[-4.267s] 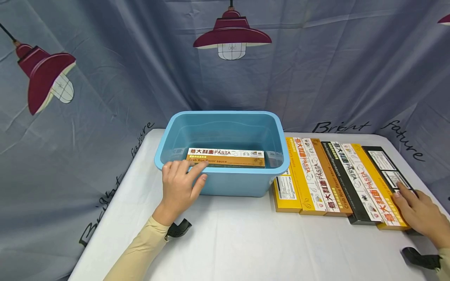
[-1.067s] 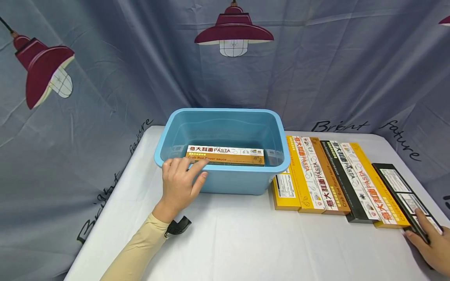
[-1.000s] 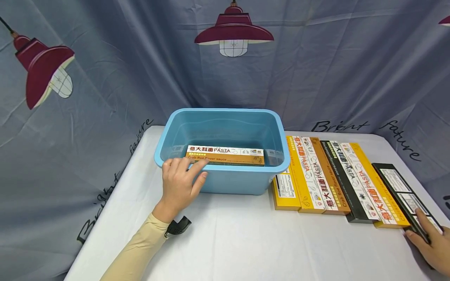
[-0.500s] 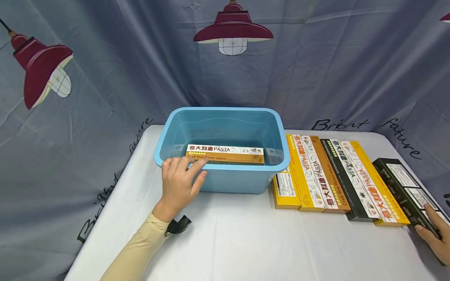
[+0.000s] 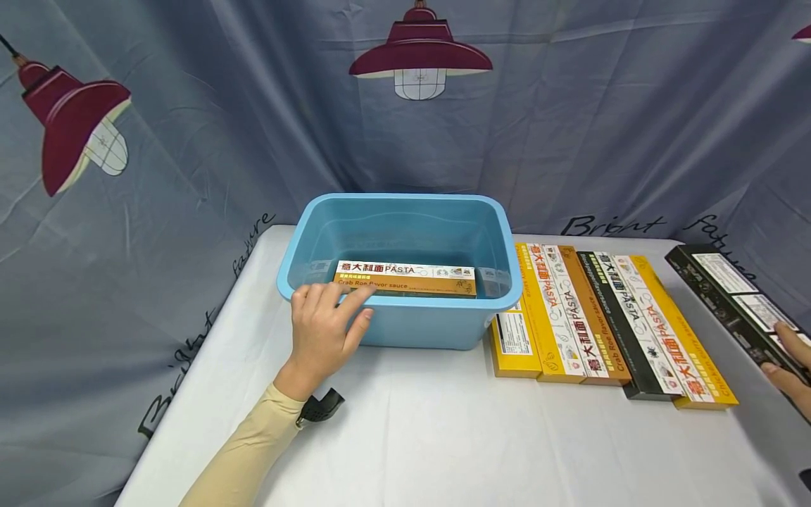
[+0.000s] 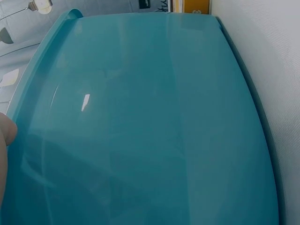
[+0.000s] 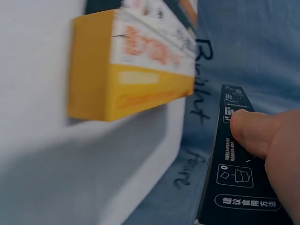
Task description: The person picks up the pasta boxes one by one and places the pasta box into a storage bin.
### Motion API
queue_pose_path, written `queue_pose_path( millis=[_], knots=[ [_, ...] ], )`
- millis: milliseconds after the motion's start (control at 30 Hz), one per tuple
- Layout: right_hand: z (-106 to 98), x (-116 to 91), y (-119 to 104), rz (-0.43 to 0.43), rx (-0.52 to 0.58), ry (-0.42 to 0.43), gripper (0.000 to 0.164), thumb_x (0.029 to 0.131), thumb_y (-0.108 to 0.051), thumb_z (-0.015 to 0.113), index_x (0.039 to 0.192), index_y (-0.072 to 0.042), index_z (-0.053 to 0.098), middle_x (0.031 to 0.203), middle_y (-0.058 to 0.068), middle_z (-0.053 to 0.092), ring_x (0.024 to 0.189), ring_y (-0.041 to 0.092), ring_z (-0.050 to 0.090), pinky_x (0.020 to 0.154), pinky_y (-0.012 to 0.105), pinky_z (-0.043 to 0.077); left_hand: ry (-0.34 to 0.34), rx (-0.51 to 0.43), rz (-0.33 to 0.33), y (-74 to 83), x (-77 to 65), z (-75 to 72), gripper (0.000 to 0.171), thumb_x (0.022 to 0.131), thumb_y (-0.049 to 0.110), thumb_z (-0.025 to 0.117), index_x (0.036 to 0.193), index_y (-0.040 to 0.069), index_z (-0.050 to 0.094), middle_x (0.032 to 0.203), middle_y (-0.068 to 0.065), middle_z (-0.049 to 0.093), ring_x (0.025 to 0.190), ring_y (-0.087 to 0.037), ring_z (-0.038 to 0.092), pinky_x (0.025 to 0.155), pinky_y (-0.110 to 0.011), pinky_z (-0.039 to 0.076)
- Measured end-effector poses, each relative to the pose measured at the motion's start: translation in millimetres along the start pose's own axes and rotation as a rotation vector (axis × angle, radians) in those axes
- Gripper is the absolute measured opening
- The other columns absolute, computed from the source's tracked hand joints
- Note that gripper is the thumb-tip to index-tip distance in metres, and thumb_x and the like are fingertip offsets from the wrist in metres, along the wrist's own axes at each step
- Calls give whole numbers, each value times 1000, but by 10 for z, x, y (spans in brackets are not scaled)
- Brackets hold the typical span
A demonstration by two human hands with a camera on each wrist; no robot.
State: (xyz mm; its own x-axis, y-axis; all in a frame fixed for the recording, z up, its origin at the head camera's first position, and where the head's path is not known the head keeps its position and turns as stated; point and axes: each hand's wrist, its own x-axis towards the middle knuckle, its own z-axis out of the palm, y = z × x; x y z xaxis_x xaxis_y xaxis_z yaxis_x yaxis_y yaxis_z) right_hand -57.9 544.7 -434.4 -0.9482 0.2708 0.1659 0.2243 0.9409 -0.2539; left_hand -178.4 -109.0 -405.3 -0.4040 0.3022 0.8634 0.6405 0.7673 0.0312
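Note:
My left hand [image 5: 326, 334] holds the near rim of a light blue plastic bin [image 5: 418, 327], fingers over the edge. Inside lies a white and brown crab roe pasta box [image 5: 437, 283]. At the far right my right hand [image 5: 792, 377] grips a black pasta box [image 5: 728, 303] with white label panels, lifted off the table and slanting. In the right wrist view the thumb [image 7: 255, 133] presses the side of that black box [image 7: 229, 173]; the other fingers are hidden. The left wrist view is mostly filled by the bin's outer wall [image 6: 140, 117].
Right of the bin, several pasta boxes lie side by side in a row on the white table [image 5: 443, 436]: a yellow box [image 5: 519, 345], a brown box [image 5: 595, 317], a black box [image 5: 624, 331] and others. A grey curtain [image 5: 570, 141] with printed lamps hangs behind.
The black pasta box at the right end of the row has been pulled away, tilted and raised by my right hand, lately moving up and right. The left hand stays on the rim.

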Motion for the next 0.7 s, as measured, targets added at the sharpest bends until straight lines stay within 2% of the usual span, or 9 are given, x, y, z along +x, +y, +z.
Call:
queue_pose_path(
  millis=[233,333,367,400,433,467,533,567,700],
  knots=[
    [-149,299,-87,-79,89,-64,70,109,-30,41,161,-11,-1,162,30,-1,153,55,-4,123,66,-5,-11,-1,-2,8,5,6,42,108,45,42,108,17,74,90,-11,65,80,-30,53,82,-50,36],
    [-224,401,-189,-109,83,-49,69,110,-33,41,162,-12,2,162,31,3,153,56,3,127,59,-2,-20,4,-3,9,5,5,41,108,45,42,109,18,74,91,-11,65,80,-30,53,83,-50,36],
    [-260,435,-241,-121,79,-34,68,109,-31,44,162,-11,5,161,36,10,152,57,13,129,50,13,-21,5,-2,9,4,5,41,108,45,43,109,18,74,91,-11,65,81,-30,53,83,-50,36],
    [-302,466,-299,-135,67,-18,68,108,-31,45,162,-11,8,159,40,19,146,59,26,122,43,32,-22,7,-2,9,2,3,42,108,45,42,109,18,74,91,-11,66,81,-30,53,83,-50,36],
    [-348,497,-362,-142,51,-4,69,107,-32,48,161,-11,11,153,43,28,136,60,37,106,37,47,-20,7,-2,8,1,4,42,108,45,43,109,17,74,91,-11,66,81,-31,53,83,-50,36],
    [-390,529,-429,-161,40,21,68,106,-32,50,161,-11,14,143,47,37,122,60,45,86,31,51,-17,7,-1,7,-2,5,42,108,45,43,109,17,74,91,-11,66,81,-31,53,82,-50,36],
    [-492,599,-566,-210,-6,61,68,105,-34,53,160,-10,20,119,49,44,95,56,49,59,27,39,-11,7,-1,5,-5,6,42,107,45,43,109,17,74,90,-11,66,80,-31,53,82,-50,36],
    [-541,634,-637,-233,-21,77,68,104,-34,54,159,-10,22,110,50,42,85,53,46,56,25,29,-10,8,-1,3,-7,7,42,107,45,43,109,17,74,91,-11,66,80,-30,53,82,-50,36],
    [-700,759,-907,-320,-83,102,67,103,-34,56,158,-9,26,104,49,48,75,50,52,51,34,36,-8,8,-3,0,-9,6,42,108,45,42,109,18,74,90,-11,65,80,-30,53,82,-50,36]
  ],
)
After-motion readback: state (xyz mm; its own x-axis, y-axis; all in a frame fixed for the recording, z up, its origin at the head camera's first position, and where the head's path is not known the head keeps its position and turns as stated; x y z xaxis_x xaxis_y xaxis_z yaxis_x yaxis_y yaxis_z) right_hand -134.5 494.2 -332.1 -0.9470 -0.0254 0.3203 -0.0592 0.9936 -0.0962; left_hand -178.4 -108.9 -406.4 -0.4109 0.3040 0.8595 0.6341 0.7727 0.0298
